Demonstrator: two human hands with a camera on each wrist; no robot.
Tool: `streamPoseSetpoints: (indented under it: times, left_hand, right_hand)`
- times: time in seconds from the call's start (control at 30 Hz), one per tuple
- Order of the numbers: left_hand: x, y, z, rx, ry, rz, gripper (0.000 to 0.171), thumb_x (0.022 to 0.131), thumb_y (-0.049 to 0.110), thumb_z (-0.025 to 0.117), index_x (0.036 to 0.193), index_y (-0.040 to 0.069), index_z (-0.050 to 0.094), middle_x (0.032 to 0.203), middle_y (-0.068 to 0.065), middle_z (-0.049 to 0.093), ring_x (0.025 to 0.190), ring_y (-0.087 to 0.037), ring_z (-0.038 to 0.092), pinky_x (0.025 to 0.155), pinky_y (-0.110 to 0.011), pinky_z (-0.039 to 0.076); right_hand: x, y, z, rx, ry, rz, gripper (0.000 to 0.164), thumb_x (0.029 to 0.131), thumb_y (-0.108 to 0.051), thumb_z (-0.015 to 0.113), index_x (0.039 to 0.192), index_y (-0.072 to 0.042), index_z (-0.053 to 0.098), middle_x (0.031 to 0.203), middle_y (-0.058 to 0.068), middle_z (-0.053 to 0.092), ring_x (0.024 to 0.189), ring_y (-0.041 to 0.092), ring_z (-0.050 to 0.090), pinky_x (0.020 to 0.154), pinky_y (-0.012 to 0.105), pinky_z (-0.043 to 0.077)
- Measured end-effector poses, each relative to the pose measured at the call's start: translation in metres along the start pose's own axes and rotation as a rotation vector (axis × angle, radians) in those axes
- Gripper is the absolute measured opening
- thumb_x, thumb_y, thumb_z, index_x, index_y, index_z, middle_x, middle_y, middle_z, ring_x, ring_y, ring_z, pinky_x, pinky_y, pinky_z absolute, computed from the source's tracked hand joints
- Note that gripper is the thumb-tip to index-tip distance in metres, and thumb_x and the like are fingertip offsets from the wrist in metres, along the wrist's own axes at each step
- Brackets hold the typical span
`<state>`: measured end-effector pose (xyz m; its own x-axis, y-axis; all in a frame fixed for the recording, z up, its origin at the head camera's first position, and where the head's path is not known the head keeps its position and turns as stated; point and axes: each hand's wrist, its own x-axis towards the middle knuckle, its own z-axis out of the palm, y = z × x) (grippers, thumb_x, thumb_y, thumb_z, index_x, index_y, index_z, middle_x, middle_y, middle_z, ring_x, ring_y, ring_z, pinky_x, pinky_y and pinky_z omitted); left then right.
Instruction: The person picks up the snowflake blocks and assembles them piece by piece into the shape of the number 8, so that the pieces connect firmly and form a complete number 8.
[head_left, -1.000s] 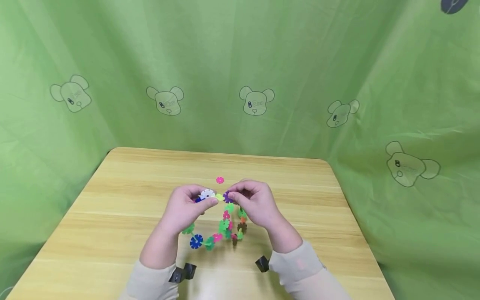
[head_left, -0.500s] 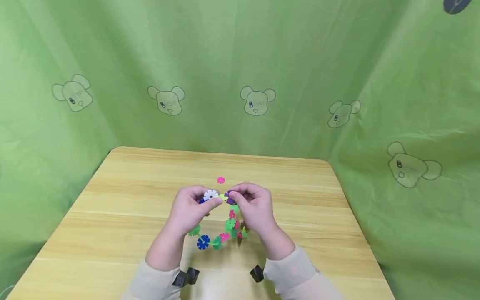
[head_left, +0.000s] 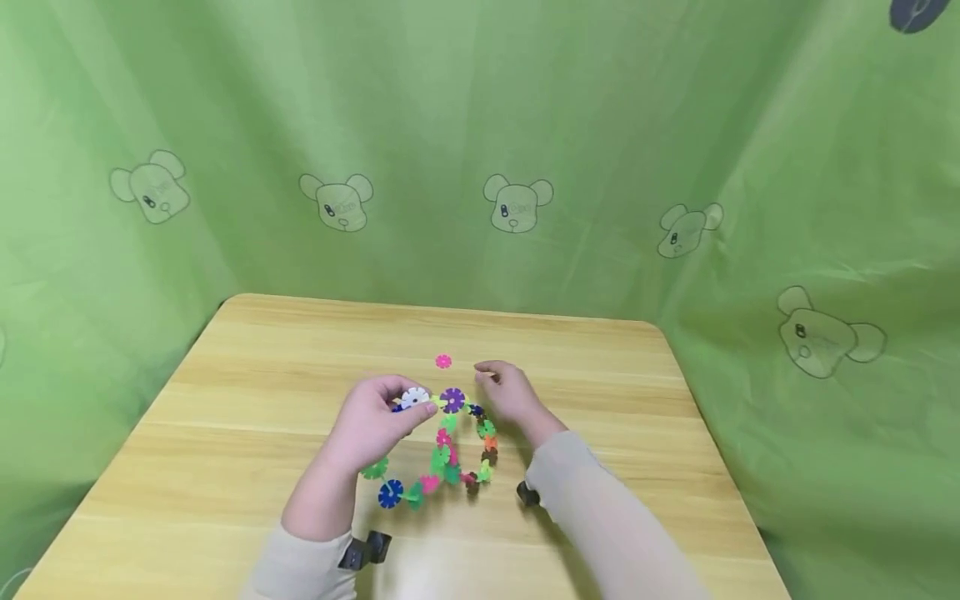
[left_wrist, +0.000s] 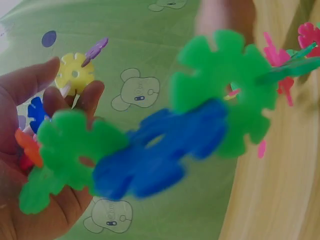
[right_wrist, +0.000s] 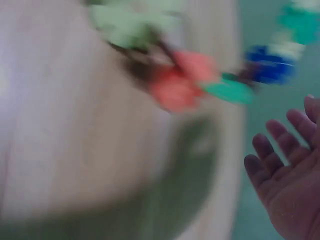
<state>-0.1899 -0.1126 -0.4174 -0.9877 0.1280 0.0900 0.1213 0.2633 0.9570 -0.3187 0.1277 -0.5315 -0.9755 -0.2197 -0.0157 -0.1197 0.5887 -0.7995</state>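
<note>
A chain of slotted plastic flower discs in many colours hangs over the table. My left hand [head_left: 375, 421] pinches it near a white disc [head_left: 415, 397], thumb in front. A yellow disc [left_wrist: 83, 75] shows by the fingertips in the left wrist view. To the right of the thumb is a purple disc [head_left: 452, 401]. From there the chain curves down past an orange disc [head_left: 491, 443] and a green disc [head_left: 441, 457] to a blue disc [head_left: 390, 493] at lower left. My right hand [head_left: 516, 393] is off the chain at the right, fingers relaxed, holding nothing.
One loose pink disc [head_left: 443, 362] lies on the wooden table [head_left: 585, 367] beyond the hands. Green cloth [head_left: 420, 108] with bear-like heads encloses the table's back and sides. The right wrist view is blurred.
My right hand has let go of the purple disc and moved off to the right, uncovering that part of the chain. The left hand keeps its pinch and has shifted slightly left.
</note>
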Motion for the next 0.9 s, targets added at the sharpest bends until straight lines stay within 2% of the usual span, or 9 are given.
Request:
streamPoseSetpoints:
  times: [0.1,0.23,0.33,0.43,0.5,0.57,0.67,0.8,0.9]
  left_hand:
    - [0.000,-0.002,0.000,0.021,-0.010,-0.003,0.013,0.090,0.010,0.081,0.096,0.000,0.076,0.085,-0.005,0.072,0.067,-0.015,0.061,0.060,-0.028,0.055]
    - [0.001,-0.005,-0.002,0.033,-0.006,-0.022,0.011,0.090,0.010,0.082,0.094,0.002,0.076,0.084,-0.004,0.071,0.064,-0.014,0.059,0.058,-0.027,0.053]
    - [0.001,-0.007,-0.004,0.032,0.011,-0.042,0.010,0.089,0.010,0.083,0.093,0.002,0.077,0.083,-0.003,0.071,0.065,-0.015,0.059,0.058,-0.028,0.053]
    - [0.001,-0.007,-0.006,0.033,0.025,-0.049,0.011,0.089,0.010,0.083,0.094,0.002,0.076,0.084,-0.003,0.071,0.067,-0.016,0.060,0.060,-0.029,0.054]
    - [0.001,-0.007,-0.005,0.036,0.033,-0.048,0.012,0.089,0.010,0.083,0.095,0.003,0.076,0.086,-0.004,0.071,0.069,-0.017,0.061,0.060,-0.029,0.055]
    - [0.001,-0.007,-0.006,0.043,0.044,-0.048,0.012,0.089,0.010,0.083,0.096,0.003,0.075,0.088,-0.004,0.071,0.073,-0.018,0.062,0.063,-0.030,0.055]
    - [0.001,-0.008,-0.007,0.054,0.066,-0.051,0.015,0.089,0.011,0.082,0.099,0.003,0.074,0.093,-0.005,0.072,0.080,-0.020,0.063,0.068,-0.033,0.056]
    - [0.000,-0.007,-0.009,0.059,0.072,-0.065,0.022,0.089,0.015,0.083,0.108,0.005,0.076,0.105,-0.007,0.074,0.086,-0.019,0.063,0.072,-0.033,0.055]
    - [-0.001,-0.006,-0.012,0.049,0.054,-0.086,0.027,0.089,0.020,0.085,0.112,0.007,0.079,0.110,-0.007,0.075,0.072,-0.015,0.057,0.063,-0.029,0.052]
  right_hand:
    - [0.016,0.009,0.021,-0.078,-0.130,-0.011,0.041,0.113,-0.022,0.051,0.149,-0.003,0.057,0.153,0.019,0.055,0.140,0.038,0.053,0.118,0.055,0.040]
    - [0.033,0.003,0.036,-0.235,-0.227,-0.060,0.044,0.112,-0.017,0.051,0.155,-0.006,0.052,0.167,0.013,0.039,0.153,0.039,0.035,0.126,0.056,0.023]
    - [0.042,-0.004,0.040,-0.393,-0.303,-0.070,0.048,0.112,-0.016,0.050,0.159,-0.012,0.048,0.172,0.005,0.030,0.155,0.038,0.032,0.126,0.056,0.022]
    - [0.044,-0.008,0.039,-0.480,-0.346,-0.053,0.050,0.111,-0.017,0.049,0.161,-0.016,0.046,0.171,0.003,0.034,0.153,0.037,0.034,0.125,0.056,0.027]
    - [0.043,-0.007,0.035,-0.506,-0.325,-0.051,0.049,0.111,-0.019,0.051,0.160,-0.015,0.047,0.166,0.006,0.042,0.151,0.037,0.039,0.124,0.055,0.030]
    - [0.042,-0.001,0.031,-0.534,-0.259,-0.068,0.047,0.109,-0.022,0.058,0.154,-0.010,0.054,0.155,0.013,0.055,0.143,0.038,0.049,0.121,0.055,0.037]
    - [0.042,0.013,0.026,-0.586,-0.151,-0.070,0.035,0.105,-0.026,0.068,0.132,-0.003,0.070,0.129,0.018,0.069,0.122,0.038,0.064,0.111,0.053,0.049]
    - [0.039,0.032,0.017,-0.570,-0.097,-0.008,0.024,0.100,-0.023,0.075,0.110,-0.001,0.076,0.112,0.016,0.070,0.107,0.035,0.067,0.103,0.050,0.053]
    - [0.035,0.039,0.009,-0.502,-0.097,0.045,0.023,0.097,-0.022,0.078,0.103,0.000,0.074,0.107,0.014,0.067,0.099,0.032,0.066,0.099,0.049,0.054]
